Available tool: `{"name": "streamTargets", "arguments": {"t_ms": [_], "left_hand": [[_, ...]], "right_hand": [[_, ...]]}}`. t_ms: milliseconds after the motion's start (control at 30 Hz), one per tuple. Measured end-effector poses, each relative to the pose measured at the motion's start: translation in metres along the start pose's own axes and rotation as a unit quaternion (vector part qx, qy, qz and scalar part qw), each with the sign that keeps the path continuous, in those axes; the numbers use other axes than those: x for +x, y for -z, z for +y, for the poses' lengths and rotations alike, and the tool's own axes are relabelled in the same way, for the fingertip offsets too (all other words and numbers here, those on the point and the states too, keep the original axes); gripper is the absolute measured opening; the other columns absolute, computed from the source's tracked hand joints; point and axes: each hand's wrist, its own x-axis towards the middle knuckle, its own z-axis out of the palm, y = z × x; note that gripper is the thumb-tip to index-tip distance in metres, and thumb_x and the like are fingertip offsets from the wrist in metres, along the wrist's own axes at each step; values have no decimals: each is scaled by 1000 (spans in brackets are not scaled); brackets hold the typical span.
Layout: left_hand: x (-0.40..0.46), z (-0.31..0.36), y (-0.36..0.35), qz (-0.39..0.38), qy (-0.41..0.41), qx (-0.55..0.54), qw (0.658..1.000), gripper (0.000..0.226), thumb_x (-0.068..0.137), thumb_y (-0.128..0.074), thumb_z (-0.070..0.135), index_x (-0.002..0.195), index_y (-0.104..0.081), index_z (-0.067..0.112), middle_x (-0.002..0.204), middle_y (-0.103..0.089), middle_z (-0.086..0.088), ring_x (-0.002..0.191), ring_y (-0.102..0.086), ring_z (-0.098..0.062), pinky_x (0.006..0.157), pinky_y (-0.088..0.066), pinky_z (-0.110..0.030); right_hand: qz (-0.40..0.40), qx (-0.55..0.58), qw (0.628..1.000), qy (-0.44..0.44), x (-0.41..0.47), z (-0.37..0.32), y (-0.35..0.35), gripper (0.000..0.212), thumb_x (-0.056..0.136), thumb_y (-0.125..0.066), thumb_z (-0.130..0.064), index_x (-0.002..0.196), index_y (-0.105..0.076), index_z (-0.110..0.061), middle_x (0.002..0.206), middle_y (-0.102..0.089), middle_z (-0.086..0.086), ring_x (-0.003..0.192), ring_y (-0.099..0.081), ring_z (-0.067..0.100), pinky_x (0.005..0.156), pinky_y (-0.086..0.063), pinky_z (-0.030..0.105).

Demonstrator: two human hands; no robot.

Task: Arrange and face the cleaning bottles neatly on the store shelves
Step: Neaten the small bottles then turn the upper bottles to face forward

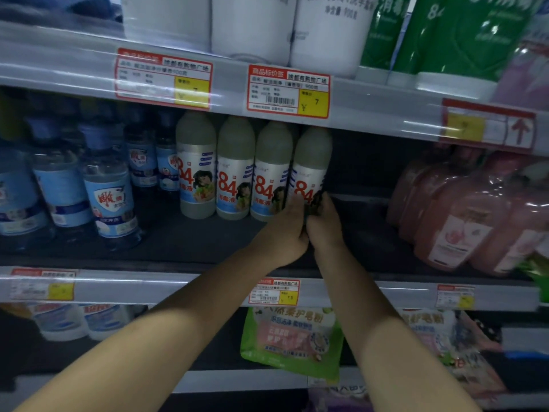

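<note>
On the middle shelf (208, 242), seen from the head camera, four white "84" disinfectant bottles stand upright in a row, labels facing out; the rightmost 84 bottle (310, 165) is the landmark here. The left hand (286, 230) wraps the lower left side of that bottle, and the right hand (323, 224) wraps its lower right side; both are curled closed around its base, heels of the palms nearly touching in front of it. Just left of that bottle the other three 84 bottles (234, 171) stand shoulder to shoulder; farther left of it sit blue-labelled clear bottles (110, 197), set forward and less evenly lined. Right of that bottle the shelf shows a dark bare gap, then pink bottles in plastic wrap (463, 215). Above that bottle a red-and-yellow price tag (288, 92) hangs on the upper shelf rail, with white containers (252, 25) and green ones (457, 34) over it. Below that bottle a green pouch (292, 340) lies on the lower shelf.
</note>
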Motion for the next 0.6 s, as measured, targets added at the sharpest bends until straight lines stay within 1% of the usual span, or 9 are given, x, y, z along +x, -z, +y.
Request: {"name": "streamTargets", "arguments": {"t_ms": [33,67,133,233,333,433,533,567,600], "left_hand": [[1,0,-2,-11,9,3,1000,71,93,-39,3,145,9,7,155,3,-11,143,-5,-18,110,-4,-20],[2,0,-2,-17,15,3,1000,73,92,-38,1,143,14,7,155,10,-11,143,1,-17,111,0,-20],[2,-1,-3,-22,25,1,999,76,91,-38,-2,142,17,9,154,15,-9,143,5,-16,110,2,-19],[2,-1,-2,-24,36,-17,999,77,91,-39,-3,143,16,11,154,14,-7,142,5,-14,107,3,-17],[2,-2,-2,-32,38,-33,998,77,90,-39,-3,143,15,11,155,12,-8,142,4,-13,109,2,-18],[2,-2,-1,-32,49,-52,997,76,91,-38,-4,144,15,12,155,10,-7,141,3,-10,106,2,-15],[1,-1,-2,-22,48,-57,997,76,91,-39,-2,145,13,12,155,3,-4,131,-1,1,102,0,-10],[0,0,-2,-21,50,-58,997,75,91,-39,-2,145,12,13,155,0,-3,128,-2,2,100,0,-8],[0,0,-2,-22,54,-59,997,75,91,-39,-2,145,12,13,155,0,-3,130,-3,1,99,0,-8]], "right_hand": [[-6,2,1000,-3,1,0,0,53,88,-47,1,136,-42,-20,127,-57,5,112,-55,16,101,-43,34],[-9,3,1000,-3,2,1,-1,51,89,-48,-2,136,-42,-20,127,-57,4,112,-55,16,102,-43,36],[-7,-2,1000,8,2,2,-2,48,89,-52,-7,135,-44,-20,125,-58,3,112,-56,15,102,-44,37],[6,-25,999,23,0,4,-3,44,88,-56,-11,131,-48,-21,122,-60,2,110,-57,14,101,-45,37],[23,-38,999,31,0,5,-3,43,87,-57,-11,128,-51,-20,119,-62,2,108,-57,14,98,-46,33],[30,-54,997,41,0,5,-3,38,87,-58,-12,125,-52,-19,116,-63,2,106,-58,14,93,-46,27],[27,-52,997,48,2,6,-6,42,86,-60,-17,127,-49,-19,120,-61,2,109,-58,14,97,-47,33],[22,-54,997,49,4,7,-7,46,86,-61,-18,130,-46,-20,122,-60,3,111,-57,14,99,-47,36],[15,-58,997,46,5,8,-7,49,86,-60,-20,132,-44,-20,124,-59,3,113,-56,15,100,-46,38]]}}
